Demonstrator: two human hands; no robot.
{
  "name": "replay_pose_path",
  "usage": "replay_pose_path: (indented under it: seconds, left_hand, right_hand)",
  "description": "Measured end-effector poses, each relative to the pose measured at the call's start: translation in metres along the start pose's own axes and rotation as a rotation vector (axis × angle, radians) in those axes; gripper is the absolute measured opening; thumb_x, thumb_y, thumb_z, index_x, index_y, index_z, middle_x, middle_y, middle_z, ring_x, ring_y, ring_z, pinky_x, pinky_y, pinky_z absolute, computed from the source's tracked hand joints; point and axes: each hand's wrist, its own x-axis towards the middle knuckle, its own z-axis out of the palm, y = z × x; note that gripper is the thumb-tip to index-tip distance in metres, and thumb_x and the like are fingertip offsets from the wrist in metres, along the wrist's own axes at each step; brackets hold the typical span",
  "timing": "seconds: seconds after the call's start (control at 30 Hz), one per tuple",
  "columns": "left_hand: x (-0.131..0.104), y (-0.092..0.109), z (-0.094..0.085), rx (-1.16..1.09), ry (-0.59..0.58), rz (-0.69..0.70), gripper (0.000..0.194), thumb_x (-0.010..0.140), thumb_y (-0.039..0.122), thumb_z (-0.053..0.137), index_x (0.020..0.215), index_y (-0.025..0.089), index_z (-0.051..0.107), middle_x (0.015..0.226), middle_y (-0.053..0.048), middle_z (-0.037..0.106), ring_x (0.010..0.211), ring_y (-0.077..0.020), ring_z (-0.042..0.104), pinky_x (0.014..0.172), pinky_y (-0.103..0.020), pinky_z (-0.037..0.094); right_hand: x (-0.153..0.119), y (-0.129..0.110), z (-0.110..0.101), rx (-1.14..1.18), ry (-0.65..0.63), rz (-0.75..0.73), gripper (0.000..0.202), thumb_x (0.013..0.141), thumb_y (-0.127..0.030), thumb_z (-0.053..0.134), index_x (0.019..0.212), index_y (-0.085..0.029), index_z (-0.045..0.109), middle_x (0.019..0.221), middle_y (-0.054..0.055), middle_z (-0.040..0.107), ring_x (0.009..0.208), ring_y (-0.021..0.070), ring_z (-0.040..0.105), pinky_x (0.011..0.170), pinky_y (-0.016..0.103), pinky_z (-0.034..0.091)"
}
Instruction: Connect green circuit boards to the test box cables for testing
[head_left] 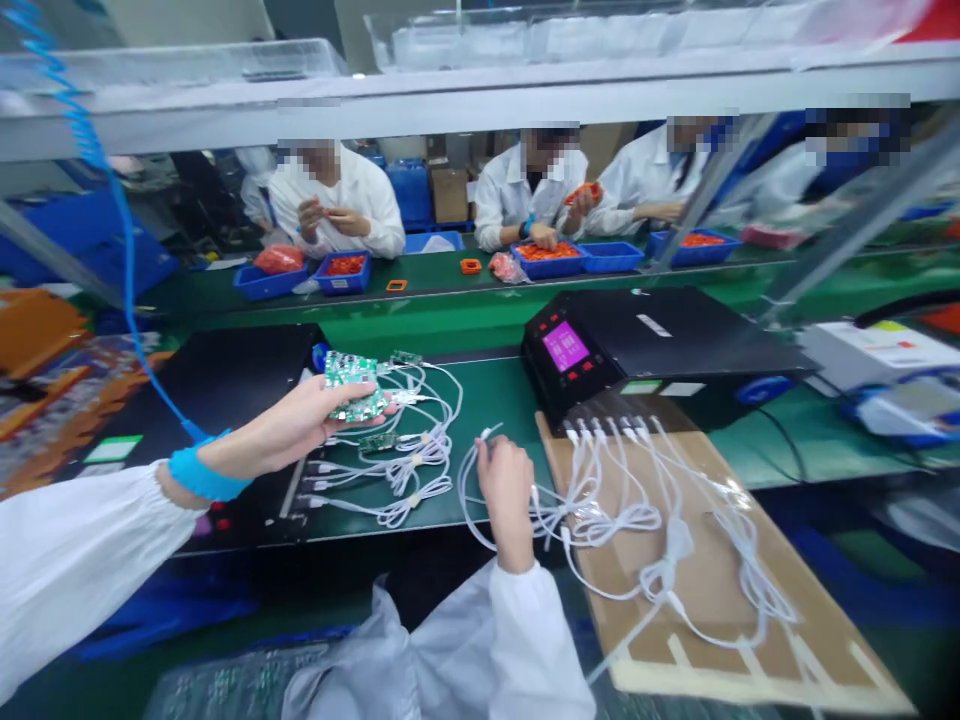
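My left hand [330, 410] grips green circuit boards [351, 375], held above the bench near the left black box. A blue strap circles that wrist, with a coiled blue cord rising from it. My right hand [508, 480] is closed around a white cable [469, 480], whose plug end [489, 431] sticks out past the fingertips. Between the hands lie bundled white cables [420, 470], some with small green boards [377, 442] at their ends. More white cables [592, 505] run from the right black tester [577, 360], which has a lit purple screen.
The left black box [217, 390] stands on the green bench [491, 385]. A cardboard sheet [705, 560] lies under the right cables. A shelf [480, 105] crosses above. Across the bench, several people in white coats handle orange parts beside blue bins [611, 257]. Bagged boards [232, 690] sit low at front left.
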Motion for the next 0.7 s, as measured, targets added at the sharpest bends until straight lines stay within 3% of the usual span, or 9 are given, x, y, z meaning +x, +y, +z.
replay_pose_path:
  seconds: [0.1, 0.23, 0.4, 0.53, 0.7]
  left_hand:
    - [-0.011, 0.015, -0.023, 0.02, 0.083, 0.034, 0.019, 0.09, 0.026, 0.078, 0.101, 0.01, 0.078, 0.114, -0.017, 0.078, 0.101, -0.0256, 0.076, 0.094, -0.036, 0.064]
    - [-0.03, 0.039, -0.053, 0.033, 0.165, 0.073, 0.021, 0.091, 0.024, 0.074, 0.098, 0.005, 0.078, 0.111, -0.02, 0.078, 0.098, -0.0272, 0.077, 0.093, -0.038, 0.064]
    - [-0.043, 0.05, -0.064, -0.063, 0.219, 0.086, 0.021, 0.095, 0.019, 0.064, 0.095, 0.003, 0.078, 0.109, -0.022, 0.078, 0.099, -0.028, 0.077, 0.093, -0.037, 0.063]
    - [-0.036, 0.027, -0.036, -0.288, 0.173, 0.093, 0.017, 0.092, 0.012, 0.062, 0.088, 0.004, 0.076, 0.106, -0.023, 0.078, 0.102, -0.0296, 0.077, 0.1, -0.042, 0.06]
    - [-0.017, -0.019, 0.049, -0.582, -0.006, 0.117, 0.014, 0.087, 0.018, 0.071, 0.09, 0.006, 0.078, 0.109, -0.021, 0.078, 0.114, -0.0331, 0.073, 0.113, -0.048, 0.05]
  right_hand:
    - [0.025, -0.006, 0.011, -0.211, -0.101, 0.086, 0.041, 0.102, -0.043, 0.057, 0.097, -0.007, 0.075, 0.091, 0.029, 0.075, 0.097, 0.0389, 0.073, 0.085, 0.047, 0.048]
    - [0.05, -0.002, 0.027, -0.265, -0.208, 0.119, 0.036, 0.098, -0.038, 0.062, 0.102, -0.006, 0.076, 0.1, 0.03, 0.075, 0.103, 0.0408, 0.074, 0.088, 0.049, 0.048]
    - [0.057, -0.004, 0.025, -0.259, -0.326, 0.113, 0.031, 0.096, -0.026, 0.053, 0.105, -0.006, 0.075, 0.108, 0.03, 0.075, 0.111, 0.0393, 0.073, 0.095, 0.049, 0.048]
    - [0.048, -0.007, 0.014, -0.066, -0.207, 0.076, 0.039, 0.101, -0.031, 0.043, 0.119, -0.003, 0.062, 0.099, 0.029, 0.076, 0.104, 0.0405, 0.074, 0.093, 0.051, 0.048]
    - [0.024, -0.002, -0.005, 0.622, 0.005, 0.015, 0.042, 0.094, -0.058, 0.057, 0.112, -0.02, 0.051, 0.089, 0.014, 0.078, 0.094, 0.0327, 0.075, 0.087, 0.044, 0.052]
